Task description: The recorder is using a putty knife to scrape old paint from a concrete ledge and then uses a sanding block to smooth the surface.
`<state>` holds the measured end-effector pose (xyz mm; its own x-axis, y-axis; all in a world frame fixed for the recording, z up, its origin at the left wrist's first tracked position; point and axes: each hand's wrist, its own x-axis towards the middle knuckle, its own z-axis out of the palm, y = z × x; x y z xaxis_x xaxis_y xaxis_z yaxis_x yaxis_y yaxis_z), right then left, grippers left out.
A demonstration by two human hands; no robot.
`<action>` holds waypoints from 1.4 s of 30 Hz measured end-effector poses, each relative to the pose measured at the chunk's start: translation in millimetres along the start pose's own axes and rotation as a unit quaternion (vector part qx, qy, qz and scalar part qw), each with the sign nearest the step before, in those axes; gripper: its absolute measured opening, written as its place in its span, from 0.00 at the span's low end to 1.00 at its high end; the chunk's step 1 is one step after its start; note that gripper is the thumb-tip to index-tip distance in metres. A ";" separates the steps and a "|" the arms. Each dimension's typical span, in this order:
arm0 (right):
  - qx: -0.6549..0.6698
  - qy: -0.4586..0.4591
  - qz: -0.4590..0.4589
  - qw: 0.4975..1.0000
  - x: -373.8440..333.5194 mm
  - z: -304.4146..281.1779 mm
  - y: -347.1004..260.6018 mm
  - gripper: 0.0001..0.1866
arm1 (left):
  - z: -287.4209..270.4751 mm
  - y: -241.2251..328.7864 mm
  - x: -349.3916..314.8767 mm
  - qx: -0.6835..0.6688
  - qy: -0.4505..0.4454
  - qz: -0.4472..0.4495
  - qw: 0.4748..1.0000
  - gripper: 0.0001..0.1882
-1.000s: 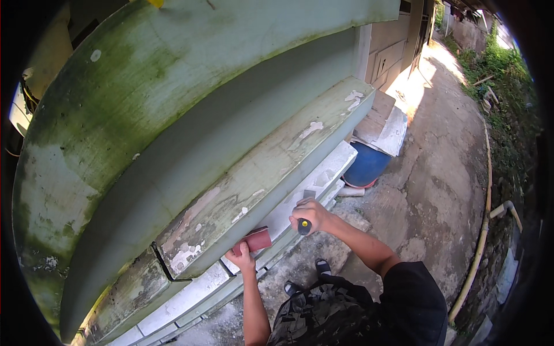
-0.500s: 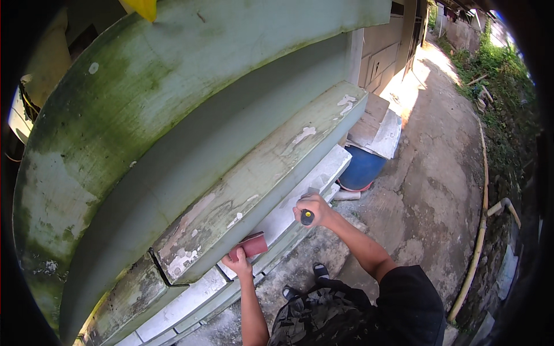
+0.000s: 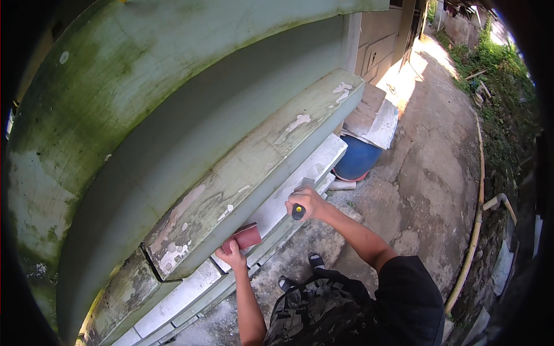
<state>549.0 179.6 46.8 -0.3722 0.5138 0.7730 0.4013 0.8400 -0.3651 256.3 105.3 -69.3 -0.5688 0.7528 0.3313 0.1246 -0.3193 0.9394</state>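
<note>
sandpaper [image 3: 247, 236] under ledge [image 3: 254, 173] edge

The red sanding block [image 3: 247, 236] has been slid a little along the ledge [image 3: 254, 173] by the left hand [image 3: 234, 255].

We wear a black short-sleeved shirt [image 3: 412, 300], its sleeve ending above the elbow on the right arm, so both our forearms are bare. Below it we have on camouflage-patterned trousers [image 3: 311, 314] in dark green, grey and black blotches. On our feet are dark open sandals [image 3: 316, 261] with straps, one near the right knee and one a little to the left of it. Our left hand [image 3: 234, 254] and right hand [image 3: 306, 202] carry no gloves, rings or watch that we can make out.
</note>
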 end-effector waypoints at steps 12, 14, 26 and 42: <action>0.063 -0.014 -0.039 0.997 17.8 -4.7 -39.4 0.16 | -0.1 -4.4 3.7 0.004 0.000 -0.013 1.000 0.34; 0.053 -0.010 0.002 0.999 11.9 -3.6 -15.0 0.15 | -3.6 -8.7 5.3 0.030 -0.015 0.028 0.999 0.35; -0.007 0.030 0.051 0.998 -6.9 -21.4 21.1 0.17 | -5.9 -15.2 4.9 0.020 -0.018 0.015 1.000 0.35; 0.024 -0.020 -0.019 0.999 6.7 -1.2 9.4 0.12 | 8.2 11.2 5.9 0.023 0.009 -0.001 1.000 0.32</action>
<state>551.4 190.8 49.2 -0.4192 0.4877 0.7658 0.3465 0.8655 -0.3616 261.0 110.9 -56.1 -0.5830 0.7433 0.3280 0.1599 -0.2909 0.9433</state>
